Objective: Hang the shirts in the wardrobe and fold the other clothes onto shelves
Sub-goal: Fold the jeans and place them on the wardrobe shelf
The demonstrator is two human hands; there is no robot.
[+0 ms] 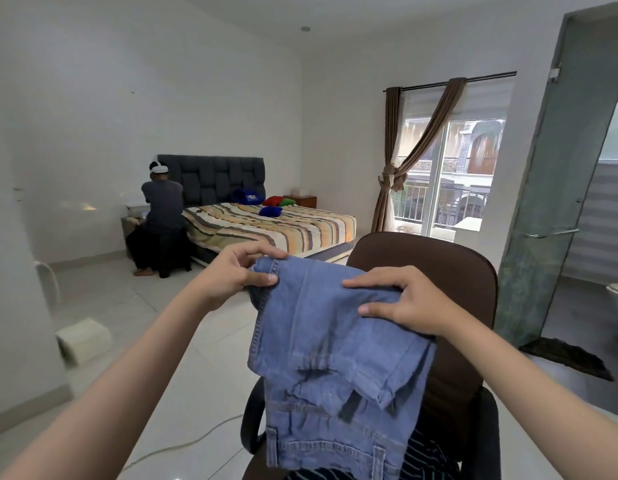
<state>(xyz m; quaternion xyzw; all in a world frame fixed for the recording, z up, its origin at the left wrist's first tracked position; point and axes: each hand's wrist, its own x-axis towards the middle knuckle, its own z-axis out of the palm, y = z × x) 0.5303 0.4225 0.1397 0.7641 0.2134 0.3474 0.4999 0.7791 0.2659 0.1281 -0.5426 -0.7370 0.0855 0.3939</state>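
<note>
You hold a pair of blue jeans [321, 344] up in front of you with both hands. Your left hand [238, 275] pinches 1 upper corner of the denim between thumb and fingers, and your right hand [401, 299] grips the bunched fabric at the other side, fingers curled over the top. The jeans hang folded over between your hands, with the waistband and belt loops at the bottom. Directly beyond and below your hands is a brown chair [449, 271], and a dark striped garment [425, 455] lies on its seat under the jeans. Far beyond your left hand is a bed [283, 226] with a striped cover, and a person [162, 220] sits beside it facing away.
</note>
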